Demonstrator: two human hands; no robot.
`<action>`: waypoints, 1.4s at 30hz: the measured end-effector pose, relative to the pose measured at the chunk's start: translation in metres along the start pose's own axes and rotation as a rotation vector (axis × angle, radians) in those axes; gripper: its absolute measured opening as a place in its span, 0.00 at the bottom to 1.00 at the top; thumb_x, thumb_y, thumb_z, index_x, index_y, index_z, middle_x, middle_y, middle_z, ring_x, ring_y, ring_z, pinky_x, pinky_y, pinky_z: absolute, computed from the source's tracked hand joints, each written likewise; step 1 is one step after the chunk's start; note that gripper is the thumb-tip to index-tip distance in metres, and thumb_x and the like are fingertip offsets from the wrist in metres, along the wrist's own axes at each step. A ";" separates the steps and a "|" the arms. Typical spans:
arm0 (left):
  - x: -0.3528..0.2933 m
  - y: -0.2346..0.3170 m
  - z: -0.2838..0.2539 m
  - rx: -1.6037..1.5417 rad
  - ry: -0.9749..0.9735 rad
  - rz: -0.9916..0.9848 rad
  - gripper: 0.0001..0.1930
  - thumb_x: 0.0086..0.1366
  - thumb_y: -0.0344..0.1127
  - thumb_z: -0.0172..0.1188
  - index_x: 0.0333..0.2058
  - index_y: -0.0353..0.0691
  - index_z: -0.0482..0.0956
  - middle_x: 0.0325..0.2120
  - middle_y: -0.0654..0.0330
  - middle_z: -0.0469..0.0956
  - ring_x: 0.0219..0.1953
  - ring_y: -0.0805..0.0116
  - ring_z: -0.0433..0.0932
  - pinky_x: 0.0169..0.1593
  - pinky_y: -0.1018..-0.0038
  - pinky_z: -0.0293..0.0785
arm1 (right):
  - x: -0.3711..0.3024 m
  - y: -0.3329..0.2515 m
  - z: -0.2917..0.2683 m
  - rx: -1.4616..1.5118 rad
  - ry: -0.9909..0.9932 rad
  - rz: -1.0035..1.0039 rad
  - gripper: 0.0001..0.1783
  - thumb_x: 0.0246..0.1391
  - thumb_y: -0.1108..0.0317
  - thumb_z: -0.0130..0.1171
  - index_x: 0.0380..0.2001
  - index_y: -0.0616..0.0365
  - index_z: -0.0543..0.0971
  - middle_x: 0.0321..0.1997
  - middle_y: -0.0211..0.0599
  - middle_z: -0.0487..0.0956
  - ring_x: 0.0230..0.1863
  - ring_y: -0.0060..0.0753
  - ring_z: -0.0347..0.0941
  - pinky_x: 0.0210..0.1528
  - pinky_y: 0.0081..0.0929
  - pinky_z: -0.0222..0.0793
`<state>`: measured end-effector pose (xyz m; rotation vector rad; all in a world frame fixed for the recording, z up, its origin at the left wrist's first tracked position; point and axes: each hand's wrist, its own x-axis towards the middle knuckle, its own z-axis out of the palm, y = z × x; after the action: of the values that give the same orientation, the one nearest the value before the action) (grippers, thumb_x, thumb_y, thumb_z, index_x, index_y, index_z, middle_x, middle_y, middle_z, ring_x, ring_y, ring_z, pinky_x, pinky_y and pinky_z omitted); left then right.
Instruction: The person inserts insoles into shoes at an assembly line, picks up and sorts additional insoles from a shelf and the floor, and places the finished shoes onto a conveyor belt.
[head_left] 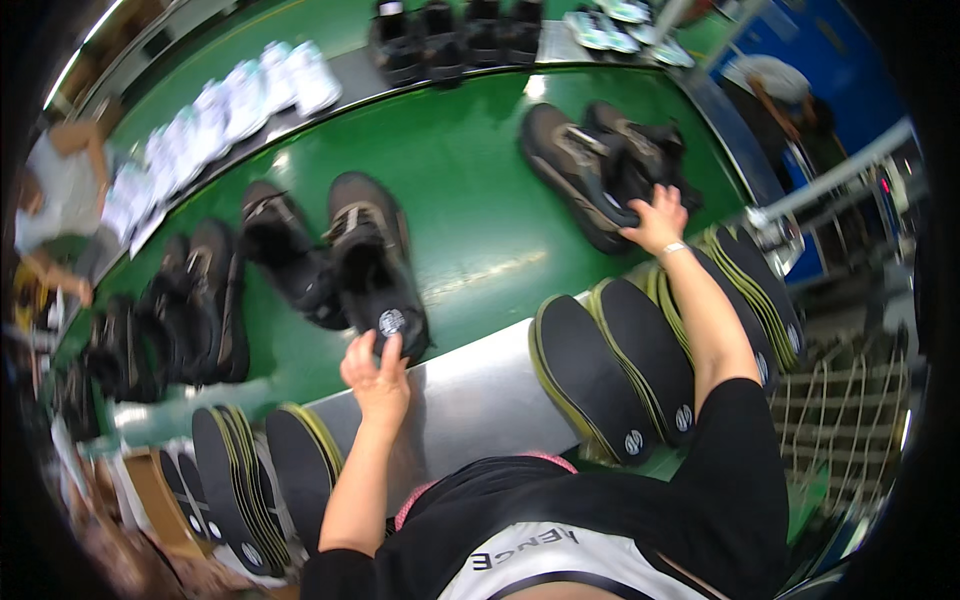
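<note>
My left hand is at the heel of a dark brown lace-up shoe, thumb and fingers closed on its back edge. Inside that shoe a black insole with a pale round mark shows at the heel. Its mate lies just to the left, toe pointing away. Farther right, my right hand has its fingers spread at the heels of another pair. The thumb touches the left shoe of that pair, and the fingers lie near the right shoe. A band circles my right wrist.
Stacked black insoles with yellow-green edges line the near metal ledge, with more insoles at left. Dark shoes continue along the green belt. White shoes stand on the far ledge. People work at far left and upper right.
</note>
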<state>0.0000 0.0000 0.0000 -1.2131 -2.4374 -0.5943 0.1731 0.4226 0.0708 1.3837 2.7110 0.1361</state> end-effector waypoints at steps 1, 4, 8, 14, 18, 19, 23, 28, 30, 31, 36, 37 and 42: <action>-0.003 0.006 -0.003 -0.059 0.007 0.035 0.29 0.39 0.35 0.63 0.44 0.56 0.67 0.46 0.56 0.61 0.49 0.57 0.59 0.47 0.61 0.55 | -0.002 0.008 -0.005 -0.037 -0.060 0.011 0.30 0.23 0.48 0.65 0.39 0.36 0.75 0.62 0.46 0.47 0.63 0.54 0.32 0.55 0.54 0.37; 0.029 -0.012 0.013 0.060 0.023 -0.031 0.28 0.40 0.36 0.62 0.44 0.58 0.67 0.47 0.59 0.61 0.50 0.59 0.58 0.48 0.61 0.54 | 0.020 0.009 -0.026 -0.088 -0.231 0.032 0.32 0.23 0.45 0.66 0.40 0.37 0.74 0.63 0.49 0.44 0.63 0.55 0.28 0.55 0.57 0.35; 0.060 -0.025 0.024 0.194 0.058 -0.113 0.28 0.42 0.38 0.62 0.46 0.56 0.66 0.50 0.60 0.59 0.53 0.62 0.55 0.52 0.59 0.48 | 0.050 0.039 -0.017 0.093 -0.386 0.096 0.37 0.24 0.40 0.64 0.44 0.39 0.72 0.63 0.50 0.43 0.64 0.49 0.34 0.58 0.53 0.33; 0.099 -0.028 0.047 0.195 0.000 -0.253 0.32 0.43 0.34 0.61 0.51 0.55 0.60 0.53 0.60 0.55 0.55 0.61 0.54 0.52 0.58 0.49 | 0.085 0.065 -0.002 0.156 -0.534 0.029 0.44 0.20 0.41 0.66 0.45 0.52 0.71 0.49 0.42 0.68 0.53 0.40 0.61 0.55 0.36 0.47; 0.094 -0.017 0.025 0.087 -0.034 -0.314 0.37 0.42 0.35 0.62 0.54 0.50 0.55 0.56 0.53 0.48 0.57 0.55 0.48 0.53 0.56 0.47 | 0.072 0.040 -0.025 0.135 -0.493 0.077 0.44 0.18 0.41 0.67 0.44 0.52 0.72 0.48 0.42 0.71 0.55 0.41 0.59 0.59 0.39 0.38; 0.089 -0.012 0.021 0.056 -0.028 -0.345 0.38 0.42 0.36 0.62 0.54 0.48 0.55 0.56 0.52 0.48 0.58 0.54 0.47 0.53 0.55 0.47 | 0.062 0.027 -0.039 0.110 -0.472 0.094 0.44 0.18 0.43 0.68 0.44 0.54 0.72 0.47 0.42 0.71 0.54 0.41 0.60 0.59 0.38 0.38; 0.065 0.003 0.006 0.029 -0.043 -0.301 0.35 0.45 0.40 0.60 0.53 0.47 0.56 0.56 0.51 0.46 0.58 0.53 0.45 0.55 0.55 0.41 | 0.084 0.039 -0.024 0.318 -0.391 -0.051 0.45 0.22 0.47 0.68 0.43 0.67 0.70 0.46 0.50 0.70 0.49 0.46 0.65 0.55 0.32 0.50; 0.059 0.024 -0.030 -0.133 -0.026 -0.334 0.31 0.49 0.41 0.57 0.52 0.43 0.57 0.54 0.52 0.51 0.56 0.56 0.48 0.55 0.58 0.41 | 0.044 -0.033 -0.112 0.892 -0.394 -0.236 0.23 0.39 0.61 0.62 0.35 0.70 0.73 0.31 0.34 0.75 0.31 0.21 0.69 0.36 0.19 0.65; 0.058 0.032 -0.043 -0.263 0.007 -0.324 0.31 0.49 0.41 0.56 0.52 0.41 0.57 0.53 0.52 0.52 0.56 0.56 0.50 0.55 0.59 0.42 | 0.009 -0.048 -0.140 0.941 -0.414 -0.268 0.20 0.40 0.61 0.61 0.32 0.68 0.74 0.30 0.32 0.75 0.30 0.20 0.69 0.35 0.19 0.64; 0.061 0.036 -0.048 -0.377 0.053 -0.320 0.30 0.50 0.41 0.56 0.51 0.40 0.57 0.53 0.51 0.53 0.55 0.55 0.51 0.55 0.60 0.43 | -0.009 -0.055 -0.155 0.934 -0.418 -0.307 0.20 0.40 0.61 0.61 0.32 0.67 0.74 0.29 0.31 0.75 0.29 0.19 0.68 0.35 0.19 0.64; 0.057 0.072 -0.100 -1.068 -0.015 -0.480 0.44 0.50 0.55 0.55 0.56 0.36 0.42 0.54 0.43 0.49 0.57 0.51 0.47 0.58 0.62 0.44 | -0.128 -0.106 -0.196 0.697 -0.325 -0.634 0.20 0.36 0.56 0.63 0.25 0.63 0.76 0.24 0.34 0.75 0.26 0.25 0.69 0.33 0.20 0.64; 0.048 0.079 -0.109 -1.170 -0.040 -0.537 0.49 0.48 0.57 0.57 0.57 0.36 0.38 0.56 0.41 0.41 0.59 0.50 0.41 0.59 0.62 0.40 | -0.150 -0.114 -0.195 0.508 -0.227 -0.758 0.21 0.34 0.53 0.63 0.22 0.61 0.76 0.21 0.37 0.74 0.25 0.29 0.69 0.32 0.22 0.64; -0.027 0.092 -0.128 -1.284 -0.115 -0.863 0.57 0.42 0.56 0.63 0.56 0.36 0.30 0.55 0.43 0.33 0.59 0.52 0.36 0.60 0.63 0.36 | -0.255 -0.143 -0.147 0.221 0.031 -1.045 0.25 0.28 0.44 0.61 0.18 0.58 0.76 0.23 0.41 0.72 0.29 0.41 0.66 0.32 0.32 0.62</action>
<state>0.1059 -0.0334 0.1155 -0.3149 -2.5174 -2.6167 0.1888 0.1271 0.2105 -0.1497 3.1259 -0.2262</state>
